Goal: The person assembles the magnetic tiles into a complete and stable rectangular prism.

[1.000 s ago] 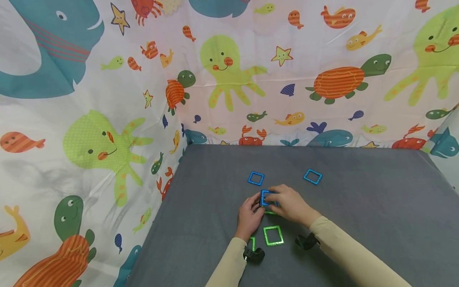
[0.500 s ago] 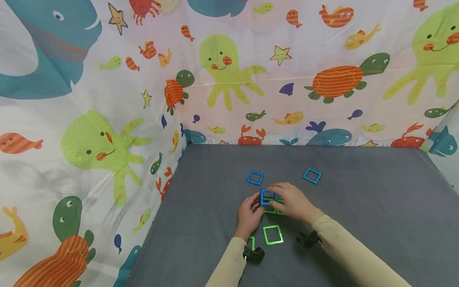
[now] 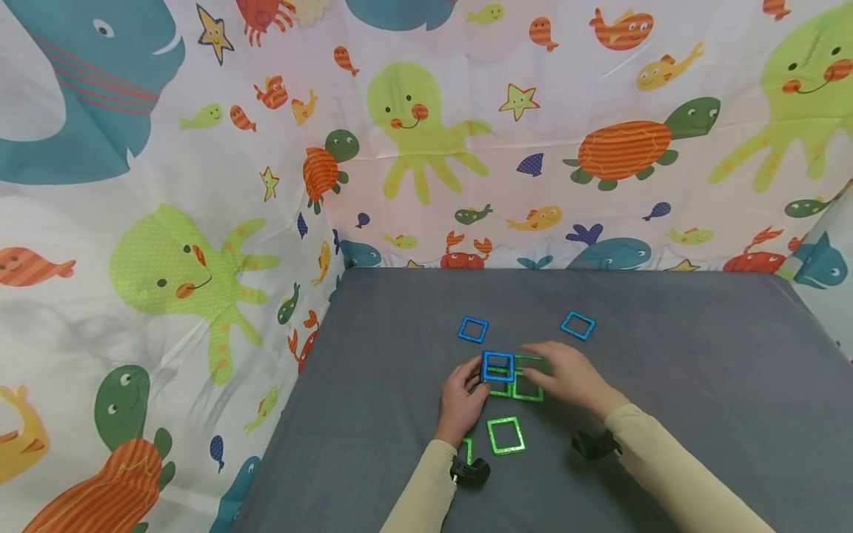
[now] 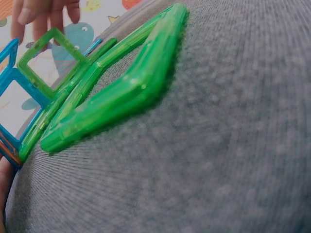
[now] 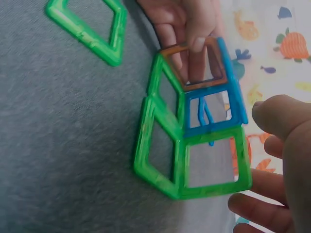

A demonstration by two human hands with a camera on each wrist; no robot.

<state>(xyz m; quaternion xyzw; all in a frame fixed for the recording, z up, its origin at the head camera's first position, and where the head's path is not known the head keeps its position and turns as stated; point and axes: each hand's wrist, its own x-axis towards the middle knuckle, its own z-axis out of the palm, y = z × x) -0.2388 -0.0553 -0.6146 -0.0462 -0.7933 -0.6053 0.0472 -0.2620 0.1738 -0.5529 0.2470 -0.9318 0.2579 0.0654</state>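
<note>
A small structure of magnetic tiles stands on the grey table, with flat green tiles [image 3: 529, 398] at its base. In the right wrist view an orange tile [image 5: 206, 85], a blue tile [image 5: 209, 129] and a green tile [image 5: 214, 190] stand up from it. Another blue tile [image 3: 513, 368] lies across the top edge. My left hand [image 3: 461, 400] pinches the orange tile, thumb in front and fingers behind. Just right of the structure, my right hand [image 3: 571, 376] has its fingers spread apart and holds nothing.
A loose green tile [image 3: 506, 451] lies in front of the structure. Another green tile [image 3: 469, 451] is partly hidden by the left wrist. Two blue tiles [image 3: 473, 319] lie farther back, left and right. A fabric printed with sea animals [image 3: 426, 133] hangs behind the table.
My right hand has let go of the top blue tile and moved right, uncovering the green tiles. The blue tile stays on the structure. My left hand keeps its place.
</note>
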